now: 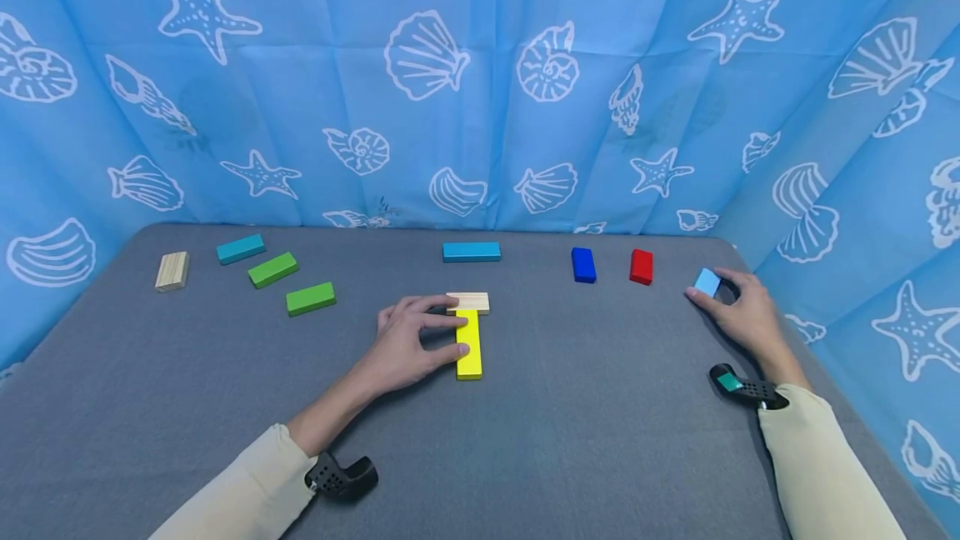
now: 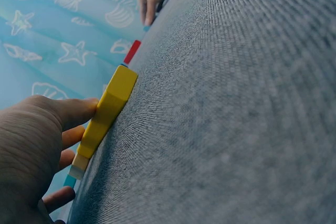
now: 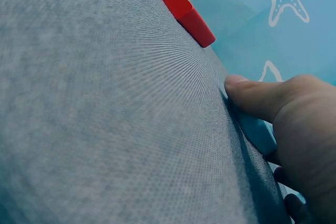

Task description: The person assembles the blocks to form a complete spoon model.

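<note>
My left hand (image 1: 408, 346) reaches in from the left, its thumb and fingertips touching the left side of a yellow block (image 1: 469, 352). This long block lies flat and points toward me. Across its far end lies a plain wooden block (image 1: 472, 302), where another of my left fingertips rests; together the two blocks look like a T. At the table's far right, my right hand (image 1: 750, 319) pinches a light blue block (image 1: 707, 282) between thumb and fingers. In the right wrist view, the thumb partly covers that block (image 3: 257, 132).
A turquoise block (image 1: 471, 252) lies behind the T. Dark blue (image 1: 583, 265) and red (image 1: 641, 267) blocks lie between my hands. Green blocks (image 1: 311, 299), another turquoise block (image 1: 241, 249) and a wooden block (image 1: 172, 272) sit at the left. A blue curtain (image 1: 480, 107) borders the grey table (image 1: 570, 440).
</note>
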Tool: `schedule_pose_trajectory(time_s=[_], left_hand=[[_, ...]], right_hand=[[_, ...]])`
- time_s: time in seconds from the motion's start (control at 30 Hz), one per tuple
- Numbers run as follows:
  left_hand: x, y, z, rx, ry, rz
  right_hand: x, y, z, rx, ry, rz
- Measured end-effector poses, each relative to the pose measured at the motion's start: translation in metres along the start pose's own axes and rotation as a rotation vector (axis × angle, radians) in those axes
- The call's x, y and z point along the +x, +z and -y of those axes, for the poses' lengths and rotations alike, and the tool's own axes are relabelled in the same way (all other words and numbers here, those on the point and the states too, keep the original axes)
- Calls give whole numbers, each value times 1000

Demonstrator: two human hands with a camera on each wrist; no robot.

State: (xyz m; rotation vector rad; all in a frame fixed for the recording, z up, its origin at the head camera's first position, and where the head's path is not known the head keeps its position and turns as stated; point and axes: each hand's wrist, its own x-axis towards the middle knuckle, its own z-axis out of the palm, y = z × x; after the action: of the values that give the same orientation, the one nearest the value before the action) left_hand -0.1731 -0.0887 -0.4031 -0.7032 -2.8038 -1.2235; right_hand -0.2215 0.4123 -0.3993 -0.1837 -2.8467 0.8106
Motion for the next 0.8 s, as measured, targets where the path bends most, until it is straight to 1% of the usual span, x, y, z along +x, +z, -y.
schedule_pose_trajectory(time_s=[0.17, 0.3, 0.47, 0.57, 0.8], left_hand=[[-1, 0, 0, -3, -4, 2], [-1, 0, 0, -5, -8, 0], [-1, 0, 0, -2, -5, -3], [-1, 0, 0, -1, -2, -3], [0, 0, 0, -4, -5, 1]], right_hand=[[-2, 0, 1, 10, 38, 4], [-2, -1, 0, 6, 41, 27], [-3, -2, -1, 8, 38, 28], [-3, -3, -1, 11, 41, 42], [-3, -10, -1, 80, 35, 78]])
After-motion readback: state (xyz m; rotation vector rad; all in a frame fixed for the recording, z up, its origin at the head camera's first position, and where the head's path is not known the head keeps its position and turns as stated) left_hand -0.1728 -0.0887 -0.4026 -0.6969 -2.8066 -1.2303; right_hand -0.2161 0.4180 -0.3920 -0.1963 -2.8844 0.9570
